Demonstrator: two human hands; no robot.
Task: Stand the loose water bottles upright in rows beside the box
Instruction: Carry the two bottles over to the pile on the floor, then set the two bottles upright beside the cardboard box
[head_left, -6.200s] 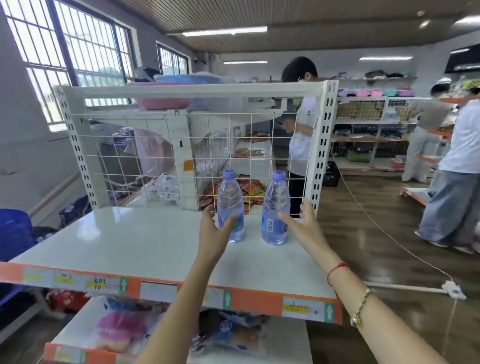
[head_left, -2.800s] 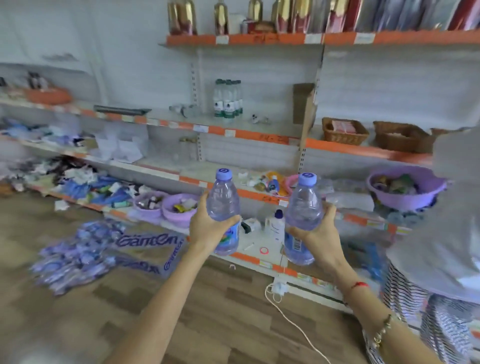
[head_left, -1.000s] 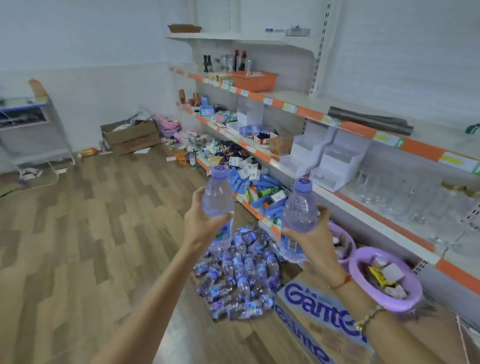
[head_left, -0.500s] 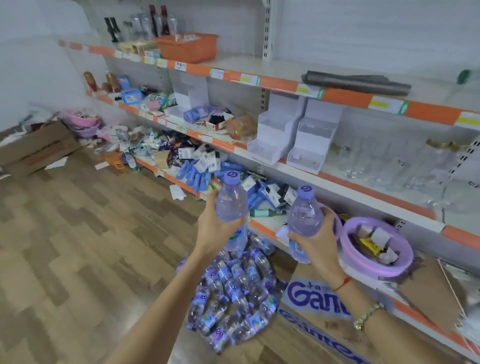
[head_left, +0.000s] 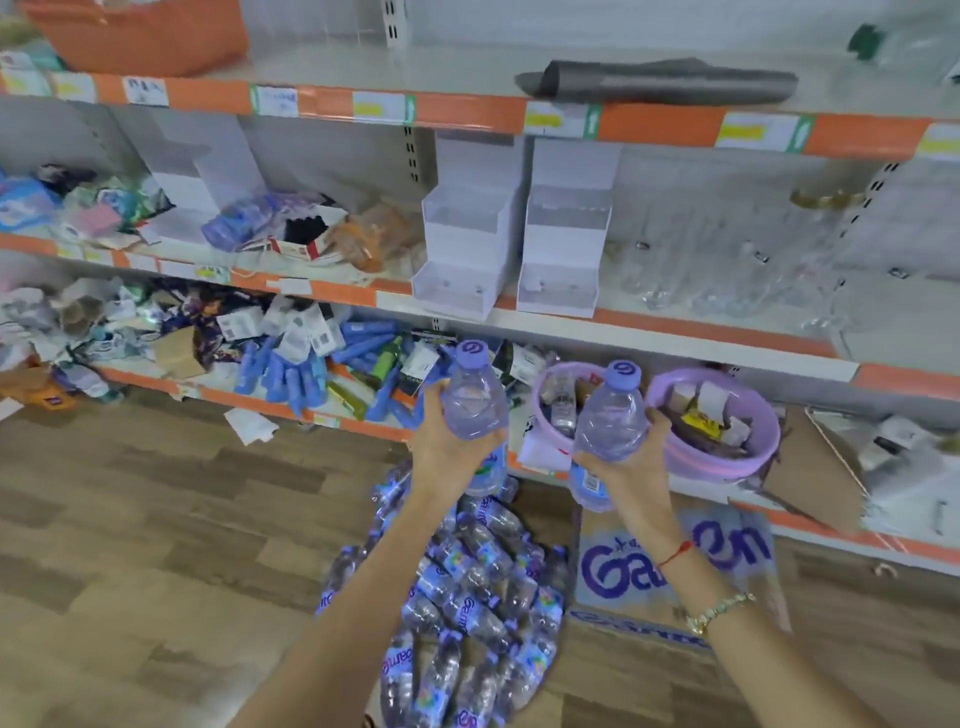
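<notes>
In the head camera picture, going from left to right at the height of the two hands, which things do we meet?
Blue packets on the bottom shelf → left hand gripping a water bottle → first purple bowl → right hand gripping a second water bottle → second purple bowl → brown cardboard flap.

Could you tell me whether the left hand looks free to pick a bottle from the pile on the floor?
Probably not yet: the left hand already grips a bottle, though nothing blocks the pile below it.
</notes>
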